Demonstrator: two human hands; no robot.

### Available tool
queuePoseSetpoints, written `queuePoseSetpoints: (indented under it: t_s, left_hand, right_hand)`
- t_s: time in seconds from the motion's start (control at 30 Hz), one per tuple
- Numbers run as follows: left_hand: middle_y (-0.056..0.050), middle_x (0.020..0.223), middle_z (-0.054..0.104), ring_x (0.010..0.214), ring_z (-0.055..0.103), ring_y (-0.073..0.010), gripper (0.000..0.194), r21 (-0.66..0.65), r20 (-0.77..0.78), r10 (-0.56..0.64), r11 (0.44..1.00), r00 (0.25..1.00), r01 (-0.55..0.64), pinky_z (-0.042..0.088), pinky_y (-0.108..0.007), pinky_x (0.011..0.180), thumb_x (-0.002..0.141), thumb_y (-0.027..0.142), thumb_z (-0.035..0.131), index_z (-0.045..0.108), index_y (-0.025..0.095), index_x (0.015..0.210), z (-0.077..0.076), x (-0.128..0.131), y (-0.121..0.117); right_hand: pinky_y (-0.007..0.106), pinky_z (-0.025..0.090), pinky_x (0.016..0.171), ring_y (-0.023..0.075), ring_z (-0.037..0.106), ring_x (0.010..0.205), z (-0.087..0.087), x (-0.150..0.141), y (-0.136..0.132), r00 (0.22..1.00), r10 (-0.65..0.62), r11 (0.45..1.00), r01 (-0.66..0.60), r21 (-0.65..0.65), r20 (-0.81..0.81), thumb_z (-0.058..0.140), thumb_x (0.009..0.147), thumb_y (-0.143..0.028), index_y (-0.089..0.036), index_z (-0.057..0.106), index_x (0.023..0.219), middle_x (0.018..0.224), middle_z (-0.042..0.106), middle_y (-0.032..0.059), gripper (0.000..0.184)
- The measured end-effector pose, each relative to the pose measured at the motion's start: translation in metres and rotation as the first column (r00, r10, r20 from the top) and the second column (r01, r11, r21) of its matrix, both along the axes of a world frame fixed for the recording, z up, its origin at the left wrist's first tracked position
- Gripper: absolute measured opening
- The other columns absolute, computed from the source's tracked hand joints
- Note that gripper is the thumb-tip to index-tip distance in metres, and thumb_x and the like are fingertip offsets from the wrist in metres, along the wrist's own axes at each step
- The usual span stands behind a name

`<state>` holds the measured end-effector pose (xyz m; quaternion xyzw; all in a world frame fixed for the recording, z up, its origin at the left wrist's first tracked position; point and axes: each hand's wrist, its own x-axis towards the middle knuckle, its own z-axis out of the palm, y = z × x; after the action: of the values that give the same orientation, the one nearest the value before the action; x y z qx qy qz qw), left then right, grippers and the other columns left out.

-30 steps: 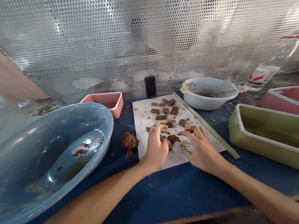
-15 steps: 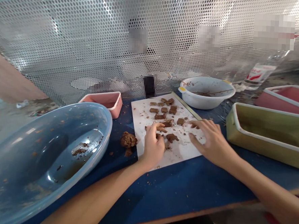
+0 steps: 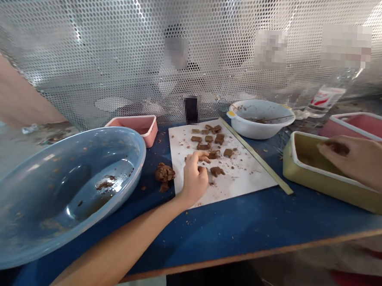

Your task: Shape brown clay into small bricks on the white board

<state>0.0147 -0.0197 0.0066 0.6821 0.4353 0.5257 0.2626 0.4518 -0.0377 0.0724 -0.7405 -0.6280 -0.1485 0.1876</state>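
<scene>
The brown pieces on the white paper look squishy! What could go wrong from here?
The left hand is low among the brown pieces, so it might squash one. The brown lump sits by the left edge of the white paper, so a bump might crumble it. The right hand is over the olive tub, so it could perhaps knock it.

a perforated metal screen (image 3: 118, 56) spans my view, white glints of light across it. i face it over a blue table (image 3: 253, 226) with a brown edge; a pinkish panel (image 3: 14, 93) slants at my left, greyish floor (image 3: 305, 277) shows below.
</scene>
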Motion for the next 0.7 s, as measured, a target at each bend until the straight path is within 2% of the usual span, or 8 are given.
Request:
queuePoseSetpoints:
  t_s: [0.07,0.13,0.23,0.33,0.4,0.47,0.57,0.7]
  left_hand:
    - [-0.006,0.110,0.071,0.111,0.068,-0.0247,0.050,0.005,-0.020,0.011,1.000,1.000,-0.011,0.056,-0.044,0.100,0.081,-0.005,0.045,0.061,0.024,0.118,0.010,0.001,-0.002]
    - [-0.007,0.112,0.072,0.112,0.067,-0.0255,0.050,0.032,-0.082,0.020,0.999,0.996,-0.017,0.056,-0.044,0.100,0.080,-0.006,0.047,0.063,0.024,0.117,0.022,0.000,-0.005]
    - [-0.007,0.113,0.074,0.115,0.066,-0.0277,0.051,0.081,-0.175,0.043,0.996,0.984,-0.029,0.057,-0.046,0.101,0.080,-0.006,0.049,0.065,0.024,0.117,0.039,-0.005,-0.010]
    - [-0.006,0.115,0.075,0.113,0.067,-0.0275,0.046,0.064,-0.211,0.049,0.997,0.976,-0.036,0.056,-0.046,0.103,0.082,-0.005,0.051,0.068,0.024,0.113,0.047,-0.013,-0.008]
    - [-0.006,0.113,0.076,0.111,0.067,-0.0272,0.045,0.078,-0.220,0.086,0.995,0.972,-0.070,0.056,-0.045,0.102,0.083,-0.005,0.051,0.068,0.024,0.114,0.049,-0.019,0.000]
    - [-0.007,0.114,0.075,0.112,0.066,-0.0277,0.046,0.133,-0.268,0.125,0.987,0.955,-0.092,0.055,-0.047,0.106,0.082,-0.006,0.050,0.066,0.022,0.115,0.048,-0.023,0.011]
    - [-0.011,0.119,0.073,0.120,0.060,-0.0336,0.043,0.287,-0.432,0.235,0.951,0.871,-0.114,0.049,-0.055,0.112,0.087,-0.003,0.052,0.067,0.021,0.120,0.042,-0.030,0.023]
    - [-0.013,0.117,0.072,0.123,0.058,-0.0359,0.037,0.358,-0.634,0.227,0.933,0.739,0.021,0.049,-0.056,0.110,0.094,0.001,0.052,0.066,0.020,0.122,0.033,-0.039,0.017]
  right_hand:
    - [0.042,0.037,0.067,0.0208,0.056,0.062,0.006,-0.016,-0.007,0.999,-0.026,0.997,0.023,-0.068,-0.041,0.057,0.097,-0.078,-0.023,0.076,0.090,0.087,0.079,0.0146,0.058]
    - [0.041,0.039,0.068,0.0234,0.063,0.069,0.011,-0.039,-0.013,0.997,-0.017,1.000,0.017,-0.006,-0.073,0.053,0.100,-0.076,-0.024,0.075,0.096,0.089,0.079,0.0149,0.057]
    - [0.039,0.043,0.070,0.0239,0.069,0.077,0.017,-0.074,-0.015,0.988,0.097,0.994,-0.090,0.061,-0.121,0.054,0.102,-0.069,-0.026,0.075,0.101,0.090,0.079,0.0116,0.048]
    - [0.037,0.046,0.073,0.0229,0.071,0.079,0.020,-0.104,-0.006,0.963,0.236,0.971,-0.228,0.071,-0.131,0.060,0.100,-0.049,-0.025,0.075,0.103,0.087,0.078,0.0082,0.029]
    - [0.037,0.047,0.073,0.0230,0.070,0.076,0.020,-0.124,0.008,0.936,0.325,0.946,-0.324,0.034,-0.133,0.062,0.096,-0.042,-0.023,0.076,0.103,0.083,0.077,0.0074,0.025]
    - [0.036,0.049,0.078,0.0238,0.073,0.084,0.018,-0.143,0.024,0.886,0.433,0.900,-0.435,0.026,-0.166,0.058,0.098,-0.038,-0.022,0.076,0.106,0.092,0.080,0.0077,0.025]
    - [0.038,0.051,0.080,0.0260,0.073,0.087,0.008,-0.169,0.049,0.814,0.548,0.829,-0.560,-0.006,-0.191,0.054,0.103,-0.036,-0.021,0.076,0.111,0.097,0.080,0.0096,0.027]
    - [0.040,0.054,0.085,0.0264,0.072,0.090,-0.017,-0.187,0.065,0.764,0.612,0.789,-0.608,0.092,-0.204,0.052,0.103,-0.030,-0.019,0.074,0.118,0.103,0.079,0.0112,0.028]
